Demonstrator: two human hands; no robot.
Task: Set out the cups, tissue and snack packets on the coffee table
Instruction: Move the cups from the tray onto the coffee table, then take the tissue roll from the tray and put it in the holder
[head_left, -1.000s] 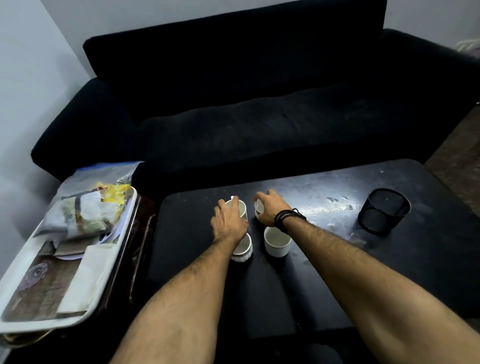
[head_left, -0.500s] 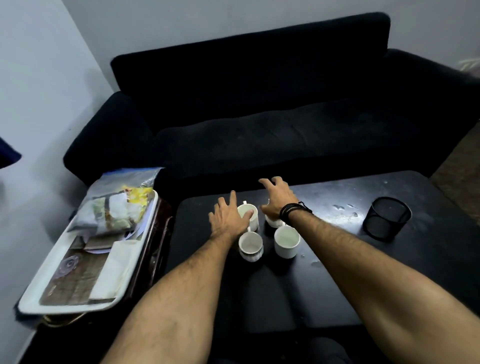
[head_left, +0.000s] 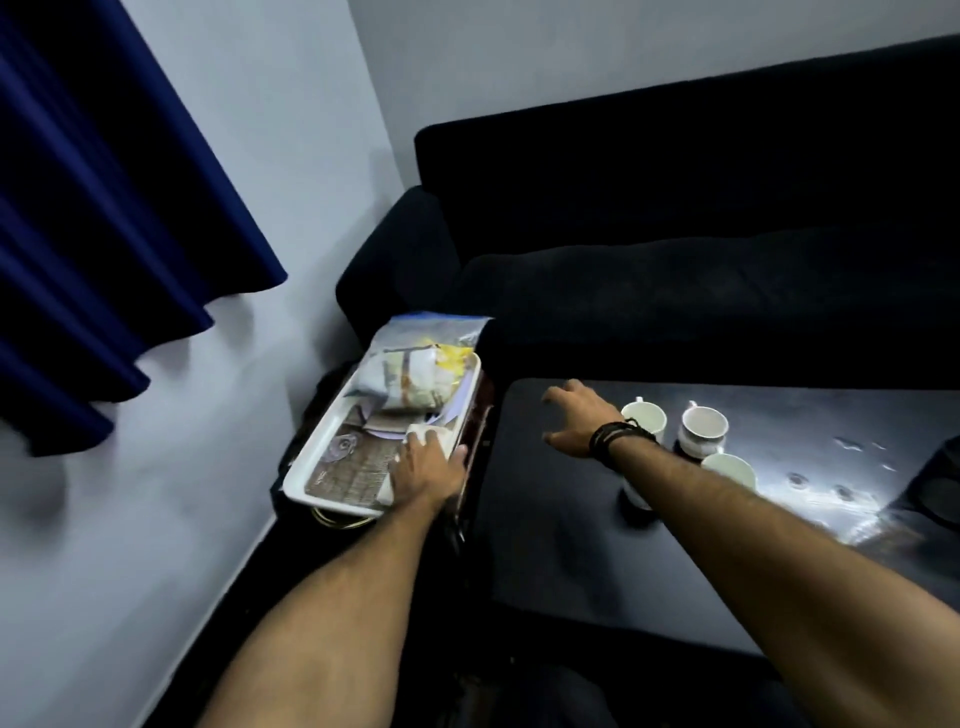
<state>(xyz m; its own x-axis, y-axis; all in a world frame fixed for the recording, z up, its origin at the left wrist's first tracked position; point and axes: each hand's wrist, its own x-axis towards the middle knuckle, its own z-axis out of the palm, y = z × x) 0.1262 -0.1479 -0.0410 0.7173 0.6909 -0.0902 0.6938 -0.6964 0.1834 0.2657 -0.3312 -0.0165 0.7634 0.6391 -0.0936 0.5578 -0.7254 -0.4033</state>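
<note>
Several white cups (head_left: 704, 426) stand grouped on the black coffee table (head_left: 561, 519); one is partly hidden under my right forearm. A white tissue pack (head_left: 427, 431) lies on the white tray (head_left: 332, 452) left of the table. My left hand (head_left: 423, 470) lies on the pack, fingers over its top and thumb at its right edge. Snack packets (head_left: 410, 376) in clear and yellow wrapping are piled at the tray's far end. My right hand (head_left: 574, 415) hovers over the table's left part, left of the cups, fingers spread and holding nothing.
A black sofa (head_left: 701, 270) runs along the far side of the table. The tray rests on a dark stand beside the grey wall (head_left: 156, 519). A blue curtain (head_left: 104, 208) hangs at upper left. A black mesh holder (head_left: 940, 483) sits at the table's right edge.
Both hands have left the cups. My left hand has swung left onto the tissue pack on the tray; my right hand has drifted left over the table. The view has turned left.
</note>
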